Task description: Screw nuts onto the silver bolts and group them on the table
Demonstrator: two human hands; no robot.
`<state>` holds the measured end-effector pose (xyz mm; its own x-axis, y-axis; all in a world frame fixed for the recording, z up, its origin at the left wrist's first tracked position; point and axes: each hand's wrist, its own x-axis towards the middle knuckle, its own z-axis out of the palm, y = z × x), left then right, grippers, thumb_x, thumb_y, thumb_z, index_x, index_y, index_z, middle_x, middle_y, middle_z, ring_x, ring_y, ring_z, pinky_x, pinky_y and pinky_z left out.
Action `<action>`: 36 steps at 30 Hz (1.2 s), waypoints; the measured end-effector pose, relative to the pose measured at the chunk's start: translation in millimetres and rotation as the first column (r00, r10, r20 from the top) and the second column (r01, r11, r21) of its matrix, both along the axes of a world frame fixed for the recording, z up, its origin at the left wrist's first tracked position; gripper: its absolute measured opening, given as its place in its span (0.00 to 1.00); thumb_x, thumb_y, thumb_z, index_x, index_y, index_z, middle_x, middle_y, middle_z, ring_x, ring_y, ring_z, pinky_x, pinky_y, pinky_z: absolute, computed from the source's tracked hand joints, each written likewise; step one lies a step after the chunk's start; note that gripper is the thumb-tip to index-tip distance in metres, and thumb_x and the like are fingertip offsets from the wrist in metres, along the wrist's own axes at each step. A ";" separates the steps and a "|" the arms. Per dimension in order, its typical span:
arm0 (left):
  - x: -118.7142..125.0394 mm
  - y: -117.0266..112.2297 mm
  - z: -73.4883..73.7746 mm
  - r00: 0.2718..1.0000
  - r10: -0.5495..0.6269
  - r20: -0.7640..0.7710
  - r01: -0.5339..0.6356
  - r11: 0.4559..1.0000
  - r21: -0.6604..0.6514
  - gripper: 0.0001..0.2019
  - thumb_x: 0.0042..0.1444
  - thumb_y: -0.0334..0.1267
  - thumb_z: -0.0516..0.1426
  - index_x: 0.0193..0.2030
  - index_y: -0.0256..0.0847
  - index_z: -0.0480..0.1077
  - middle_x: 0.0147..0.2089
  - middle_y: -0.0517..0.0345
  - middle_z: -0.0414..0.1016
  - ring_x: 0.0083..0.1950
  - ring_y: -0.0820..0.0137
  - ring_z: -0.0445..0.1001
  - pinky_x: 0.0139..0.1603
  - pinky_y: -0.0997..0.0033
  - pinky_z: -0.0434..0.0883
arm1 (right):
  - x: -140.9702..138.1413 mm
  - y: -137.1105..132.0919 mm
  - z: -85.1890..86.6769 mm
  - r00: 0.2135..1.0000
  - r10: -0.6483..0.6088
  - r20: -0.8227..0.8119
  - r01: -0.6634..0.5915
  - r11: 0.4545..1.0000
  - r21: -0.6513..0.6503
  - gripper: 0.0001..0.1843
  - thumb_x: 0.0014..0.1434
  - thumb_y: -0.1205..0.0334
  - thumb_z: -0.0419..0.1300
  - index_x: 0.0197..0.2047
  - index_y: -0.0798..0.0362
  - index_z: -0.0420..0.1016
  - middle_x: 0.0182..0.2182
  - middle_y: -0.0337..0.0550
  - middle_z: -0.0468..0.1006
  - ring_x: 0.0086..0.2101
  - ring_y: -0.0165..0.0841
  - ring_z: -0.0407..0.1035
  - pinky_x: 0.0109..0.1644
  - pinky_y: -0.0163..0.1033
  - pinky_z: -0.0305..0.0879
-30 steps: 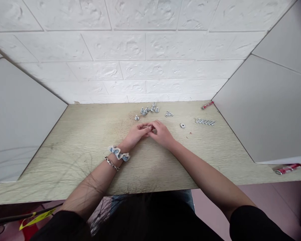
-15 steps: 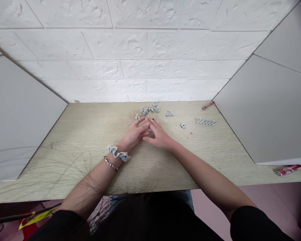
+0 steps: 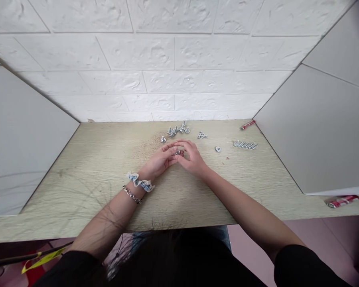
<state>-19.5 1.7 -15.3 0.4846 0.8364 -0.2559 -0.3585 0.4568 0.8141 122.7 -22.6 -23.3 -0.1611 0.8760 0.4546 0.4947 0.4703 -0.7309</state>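
Between the fingertips of my left hand (image 3: 159, 164), a small silver washer (image 3: 177, 152) shows its shiny rim; whether a bolt runs through it is hidden. My right hand (image 3: 194, 160) meets the left one from the right, fingers curled around the same piece. Both hands are low over the table, in front of several bolts with washers (image 3: 176, 129) that stand in a loose cluster. One more bolt with a washer (image 3: 163, 139) stands apart, just beyond my left fingers.
To the right of my hands lie a pile of small nuts (image 3: 202, 135), a single large washer (image 3: 217, 149) and a row of bolts (image 3: 245, 145). Two red cylinders (image 3: 343, 201) rest along the right panel. A white brick-patterned wall (image 3: 173, 83) closes the back.
My right fingers have shifted and spread a little from the left ones, so the silver washer between the hands now shows. Things on the table have stayed put.
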 end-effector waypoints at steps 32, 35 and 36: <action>2.0 -1.1 -2.2 0.993 0.030 -0.115 -0.026 0.999 0.037 0.16 0.47 0.34 0.62 0.44 0.36 0.68 0.34 0.57 0.73 0.32 0.78 0.72 0.34 0.80 0.70 | 7.5 11.1 -10.9 0.990 0.019 0.143 -0.025 0.999 0.040 0.07 0.56 0.64 0.56 0.37 0.51 0.74 0.45 0.44 0.70 0.47 0.37 0.59 0.54 0.47 0.54; 2.7 -2.7 -0.7 0.991 0.048 -0.128 -0.042 0.998 0.049 0.16 0.46 0.34 0.63 0.43 0.36 0.67 0.34 0.57 0.73 0.33 0.78 0.72 0.33 0.80 0.69 | 6.9 9.6 -10.6 0.992 -0.004 0.122 -0.003 0.998 0.055 0.07 0.56 0.63 0.57 0.37 0.50 0.75 0.43 0.42 0.71 0.45 0.36 0.60 0.53 0.46 0.55; 3.1 -3.3 -0.2 0.991 0.055 -0.121 -0.048 0.997 0.059 0.16 0.45 0.34 0.63 0.42 0.36 0.67 0.34 0.57 0.73 0.33 0.78 0.71 0.33 0.80 0.69 | 6.6 9.0 -10.6 0.993 -0.017 0.118 0.010 0.998 0.065 0.07 0.56 0.63 0.57 0.37 0.50 0.75 0.42 0.42 0.71 0.45 0.36 0.61 0.53 0.45 0.56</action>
